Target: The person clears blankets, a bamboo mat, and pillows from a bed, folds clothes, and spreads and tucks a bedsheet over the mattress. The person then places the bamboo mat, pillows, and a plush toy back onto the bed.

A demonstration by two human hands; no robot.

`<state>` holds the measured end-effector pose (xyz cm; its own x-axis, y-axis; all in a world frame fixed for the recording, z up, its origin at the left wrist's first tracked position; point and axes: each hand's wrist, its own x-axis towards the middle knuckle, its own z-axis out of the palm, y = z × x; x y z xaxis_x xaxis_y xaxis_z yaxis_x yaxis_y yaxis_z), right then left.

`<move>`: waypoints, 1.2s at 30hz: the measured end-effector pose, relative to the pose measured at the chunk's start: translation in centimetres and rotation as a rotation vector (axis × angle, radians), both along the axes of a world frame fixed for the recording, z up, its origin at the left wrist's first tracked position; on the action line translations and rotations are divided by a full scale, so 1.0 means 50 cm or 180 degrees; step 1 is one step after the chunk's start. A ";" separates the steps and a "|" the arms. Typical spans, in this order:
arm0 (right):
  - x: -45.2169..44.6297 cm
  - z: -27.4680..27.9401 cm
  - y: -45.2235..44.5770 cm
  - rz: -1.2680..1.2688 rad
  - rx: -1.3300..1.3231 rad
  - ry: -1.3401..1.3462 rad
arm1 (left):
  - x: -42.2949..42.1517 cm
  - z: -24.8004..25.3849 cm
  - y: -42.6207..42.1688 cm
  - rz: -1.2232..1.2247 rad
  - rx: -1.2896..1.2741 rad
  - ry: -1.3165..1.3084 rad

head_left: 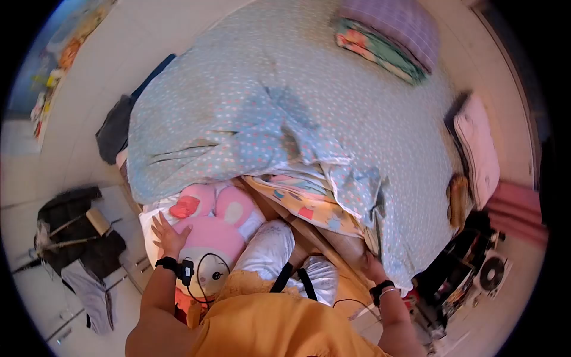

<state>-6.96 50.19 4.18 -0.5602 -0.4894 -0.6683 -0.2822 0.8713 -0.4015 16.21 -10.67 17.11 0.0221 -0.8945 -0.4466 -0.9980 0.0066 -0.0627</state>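
Note:
My left hand (171, 236) lies open with spread fingers at the side of a pink and white bunny-shaped cushion (211, 235). The cushion has long ears, a red bow and a face, and rests on a white surface at the bed's near left corner. At the near right edge of the bed, my right hand (373, 269) is closed beside the hanging corner of a blue dotted bedsheet (398, 178); what its fingers hold is hidden. Between my hands the sheet is folded back, showing an orange patterned cloth (306, 203) above a brown bed edge.
A purple checked pillow (395, 27) rests on a folded floral blanket (377, 50) at the far right. A pink cushion (476, 152) stands by the right side. Dark clothing (80, 220) hangs at left; a fan (492, 272) stands at right.

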 end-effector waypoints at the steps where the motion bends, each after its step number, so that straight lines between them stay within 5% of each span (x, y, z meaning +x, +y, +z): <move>1: -0.019 0.009 -0.007 -0.0117 -0.0437 -0.0058 | 0.041 -0.016 -0.011 0.0111 0.0002 -0.0002; 5: -0.109 0.052 -0.069 -0.0384 -0.0262 -0.0339 | 0.146 -0.053 -0.031 0.1488 0.0097 0.0239; 7: -0.151 0.068 -0.095 -0.0124 -0.0266 -0.0183 | 0.196 -0.091 -0.043 0.1277 0.0735 0.0750; 12: -0.282 0.171 -0.189 -0.0077 -0.0514 -0.0238 | 0.220 -0.104 -0.003 0.0231 0.0649 0.1048; 13: -0.297 0.181 -0.205 -0.0062 -0.0442 -0.0353 | 0.201 -0.062 0.025 0.0344 0.0619 0.1063; 15: -0.333 0.140 -0.222 0.0173 -0.0451 -0.0375 | 0.156 0.020 0.084 0.0701 0.1626 0.2821; 17: -0.369 0.120 -0.255 0.1361 -0.0445 0.0096 | 0.153 0.027 0.172 0.0468 0.0898 0.2405; 23: -0.354 0.184 -0.426 0.1354 -0.0670 -0.0519 | 0.057 0.259 0.290 -0.0639 0.0151 0.1758; 25: -0.329 0.218 -0.467 0.1972 -0.1523 -0.0177 | 0.032 0.363 0.274 -0.1128 0.0133 0.2112; 30: -0.240 0.454 -0.663 0.1657 -0.2689 0.0540 | -0.050 0.490 0.206 -0.1703 0.0160 0.2533; 33: -0.231 0.469 -0.706 0.1434 -0.2122 0.0293 | -0.102 0.460 0.183 -0.1747 0.0146 0.2990; 36: -0.242 0.427 -0.716 -0.0270 -0.1511 -0.2625 | -0.152 0.433 0.178 -0.1716 0.0218 0.3590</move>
<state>-19.05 14.40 25.54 -0.0476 -0.7903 -0.6108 0.3043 0.5710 -0.7625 8.61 -1.78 38.77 -0.7639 -0.6449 -0.0243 -0.3645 0.4000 0.8409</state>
